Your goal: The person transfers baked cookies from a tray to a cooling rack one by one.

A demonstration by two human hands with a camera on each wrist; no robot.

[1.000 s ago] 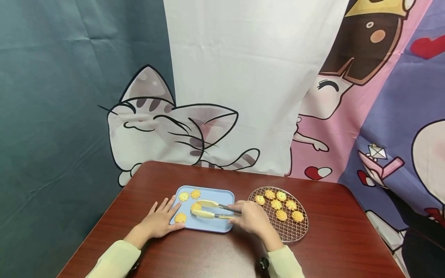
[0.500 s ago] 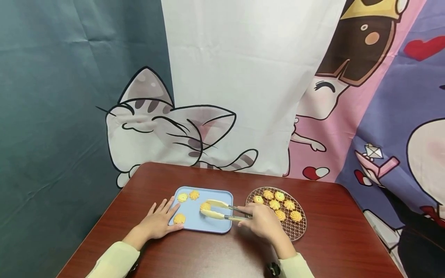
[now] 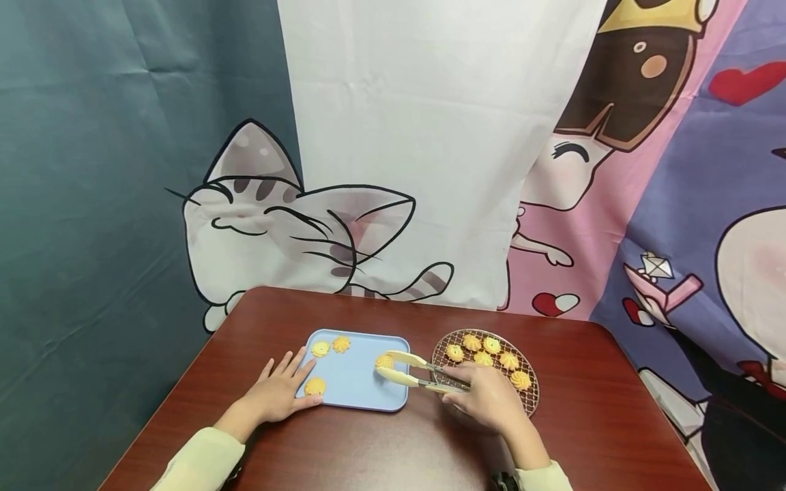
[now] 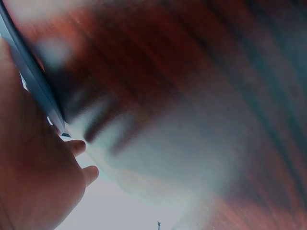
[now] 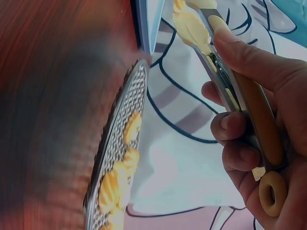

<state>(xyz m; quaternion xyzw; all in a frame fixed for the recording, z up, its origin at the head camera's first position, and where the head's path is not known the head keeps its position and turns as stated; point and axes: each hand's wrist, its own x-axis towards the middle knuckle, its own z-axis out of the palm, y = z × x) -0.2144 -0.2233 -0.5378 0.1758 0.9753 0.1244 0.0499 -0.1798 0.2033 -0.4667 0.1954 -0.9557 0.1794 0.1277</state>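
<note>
My right hand (image 3: 491, 399) grips a pair of tongs (image 3: 398, 377) with cream-coloured tips and metal arms, fingers curled round the handle in the right wrist view. Between the tips is a golden swirled cookie (image 3: 383, 361), over the right part of a light blue tray (image 3: 350, 394). My left hand (image 3: 276, 395) rests at the tray's left edge, fingers spread, thumb along the front corner. Three other cookies lie on the tray: a pale one (image 3: 321, 349) and a star-shaped one (image 3: 341, 344) at the back left, a round one (image 3: 315, 387) near the thumb.
Right of the tray, a round wire rack (image 5: 135, 91) bears several piped cookies (image 3: 509, 361); my right hand covers its front part. Both stand on a reddish-brown wooden table (image 3: 368, 450). Behind hangs a cartoon-printed curtain (image 3: 430, 136).
My right hand has moved rightward with the tongs, taking the cookie from the tray's middle toward its right edge. The left hand stays at the tray's left edge.
</note>
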